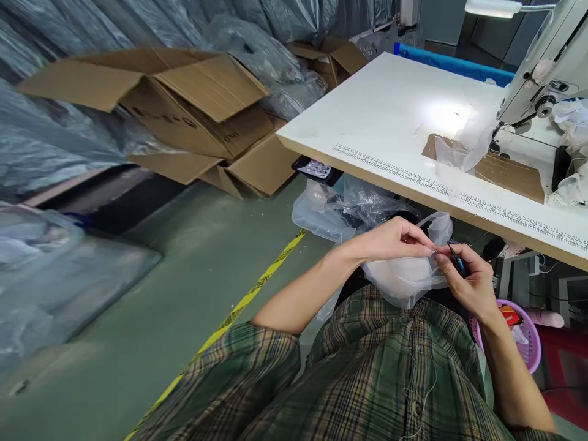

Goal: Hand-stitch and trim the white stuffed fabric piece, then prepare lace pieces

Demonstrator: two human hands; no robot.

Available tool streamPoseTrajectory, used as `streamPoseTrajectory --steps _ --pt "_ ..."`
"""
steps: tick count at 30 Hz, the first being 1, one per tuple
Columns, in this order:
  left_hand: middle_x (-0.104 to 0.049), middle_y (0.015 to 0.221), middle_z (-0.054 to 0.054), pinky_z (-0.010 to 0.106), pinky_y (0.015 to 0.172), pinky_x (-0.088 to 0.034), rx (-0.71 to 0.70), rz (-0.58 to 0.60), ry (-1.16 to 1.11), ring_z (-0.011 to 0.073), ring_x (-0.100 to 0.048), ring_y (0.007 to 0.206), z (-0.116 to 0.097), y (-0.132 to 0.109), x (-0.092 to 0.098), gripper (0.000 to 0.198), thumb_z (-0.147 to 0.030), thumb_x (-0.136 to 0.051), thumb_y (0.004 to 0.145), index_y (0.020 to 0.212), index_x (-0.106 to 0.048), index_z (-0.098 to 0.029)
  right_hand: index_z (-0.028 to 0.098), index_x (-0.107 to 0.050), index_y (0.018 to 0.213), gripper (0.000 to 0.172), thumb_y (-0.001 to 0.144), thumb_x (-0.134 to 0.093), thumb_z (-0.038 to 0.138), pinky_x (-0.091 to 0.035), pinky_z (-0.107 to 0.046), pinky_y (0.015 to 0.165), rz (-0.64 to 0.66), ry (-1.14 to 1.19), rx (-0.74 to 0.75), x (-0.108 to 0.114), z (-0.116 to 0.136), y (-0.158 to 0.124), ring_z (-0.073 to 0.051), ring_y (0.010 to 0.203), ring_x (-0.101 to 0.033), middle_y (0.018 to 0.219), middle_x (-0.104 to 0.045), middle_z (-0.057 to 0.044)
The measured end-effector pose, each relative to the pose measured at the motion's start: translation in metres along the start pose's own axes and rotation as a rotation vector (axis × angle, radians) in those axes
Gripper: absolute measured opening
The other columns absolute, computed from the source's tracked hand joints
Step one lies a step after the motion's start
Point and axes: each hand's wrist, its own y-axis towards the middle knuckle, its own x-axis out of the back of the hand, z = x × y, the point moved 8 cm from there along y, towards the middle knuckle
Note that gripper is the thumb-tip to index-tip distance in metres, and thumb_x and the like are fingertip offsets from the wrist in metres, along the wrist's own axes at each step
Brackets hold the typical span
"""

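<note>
Sheer white fabric (pixel 407 278) lies bunched over my lap, just in front of the table edge. My left hand (pixel 399 239) pinches its edge between thumb and fingertips. Close beside it, my right hand (pixel 473 282) is closed, its thumb and forefinger meeting the same edge. Small dark thread snips (pixel 457 260) with a blue part are tucked in the right hand, tips pointing up and left. What exactly lies between the fingertips is too small to make out.
A white sewing table (pixel 367 116) with a printed ruler stands ahead, carrying a sewing machine (pixel 546 73) and a brown cardboard piece (pixel 505 171). Open cardboard boxes (pixel 197 116) sit left, beyond yellow floor tape (pixel 257 285). A pink basket (pixel 533 349) is at my right.
</note>
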Motion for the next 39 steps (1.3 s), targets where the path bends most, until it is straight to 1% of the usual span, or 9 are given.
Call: streamPoseTrajectory --steps 2,5,9,11,15,19,25,32,39 --pt "-0.073 0.089 0.005 0.025 0.074 -0.047 -0.015 -0.022 0.017 0.0119 -0.063 0.079 0.0 0.0 0.002 0.019 -0.026 -0.073 0.081 0.094 -0.077 -0.012 0.021 -0.071 0.088 0.016 0.083 -0.068 0.036 -0.049 -0.023 0.054 0.007 0.009 -0.025 -0.001 -0.003 -0.001 -0.013 0.059 -0.06 0.073 -0.071 -0.001" --pt "-0.073 0.09 0.005 0.024 0.076 -0.049 -0.027 -0.068 -0.034 0.0121 -0.065 0.082 0.004 -0.001 0.004 0.016 -0.025 -0.073 0.082 0.091 -0.074 -0.012 0.02 -0.07 0.084 0.019 0.08 -0.07 0.039 -0.051 -0.025 0.056 -0.004 0.065 -0.107 -0.002 -0.011 -0.001 -0.015 0.06 -0.062 0.071 -0.072 -0.002" --pt "-0.074 0.088 0.007 0.026 0.075 -0.053 0.045 -0.004 -0.181 0.011 -0.068 0.074 0.014 -0.003 -0.005 0.025 -0.035 -0.073 0.086 0.092 -0.068 -0.011 0.019 -0.07 0.077 0.02 0.078 -0.07 0.04 -0.05 -0.025 0.056 -0.003 0.114 -0.178 -0.004 -0.016 0.0 -0.015 0.058 -0.062 0.066 -0.072 -0.003" --pt "-0.075 0.088 0.008 0.026 0.073 -0.055 0.059 0.025 -0.208 0.0104 -0.068 0.07 0.015 -0.004 -0.007 0.03 -0.037 -0.075 0.085 0.096 -0.067 -0.01 0.019 -0.07 0.075 0.019 0.077 -0.069 0.038 -0.05 -0.025 0.057 -0.003 0.119 -0.182 -0.004 -0.016 0.001 -0.015 0.059 -0.063 0.066 -0.072 -0.003" --pt "-0.077 0.087 0.008 0.026 0.072 -0.057 0.076 0.045 -0.179 0.0117 -0.069 0.071 0.016 -0.003 -0.006 0.037 -0.034 -0.083 0.077 0.103 -0.072 -0.01 0.02 -0.069 0.073 0.018 0.076 -0.069 0.038 -0.05 -0.025 0.056 -0.005 0.125 -0.181 -0.004 -0.014 0.002 -0.015 0.059 -0.062 0.064 -0.071 -0.002" --pt "-0.078 0.088 0.009 0.024 0.07 -0.056 0.074 0.048 -0.112 0.0125 -0.069 0.071 0.015 -0.002 -0.004 0.031 -0.036 -0.081 0.077 0.096 -0.077 -0.011 0.02 -0.07 0.074 0.019 0.076 -0.07 0.038 -0.05 -0.025 0.056 0.002 0.13 -0.176 -0.005 -0.013 0.002 -0.015 0.058 -0.062 0.065 -0.071 -0.002" --pt "-0.077 0.085 0.008 0.021 0.066 -0.053 0.044 0.025 -0.073 0.009 -0.066 0.065 0.009 -0.004 -0.005 0.024 -0.034 -0.076 0.082 0.087 -0.077 -0.011 0.02 -0.068 0.073 0.023 0.075 -0.073 0.043 -0.05 -0.026 0.057 0.014 0.171 -0.216 -0.006 -0.013 -0.001 -0.015 0.058 -0.062 0.062 -0.068 -0.001" --pt "-0.077 0.084 0.008 0.022 0.068 -0.054 0.043 0.052 -0.106 0.0101 -0.067 0.067 0.009 -0.005 -0.012 0.027 -0.036 -0.078 0.079 0.087 -0.075 -0.01 0.02 -0.067 0.071 0.028 0.077 -0.072 0.047 -0.049 -0.026 0.056 0.062 0.195 -0.231 -0.009 -0.009 -0.002 -0.015 0.057 -0.061 0.06 -0.069 -0.002" --pt "-0.076 0.078 0.007 0.024 0.066 -0.055 0.059 0.056 -0.115 0.0111 -0.066 0.064 0.013 -0.003 -0.011 0.031 -0.041 -0.082 0.074 0.08 -0.075 -0.011 0.02 -0.067 0.075 0.032 0.08 -0.069 0.051 -0.05 -0.026 0.059 0.074 0.168 -0.218 -0.011 -0.007 -0.005 -0.016 0.061 -0.063 0.068 -0.073 -0.004"
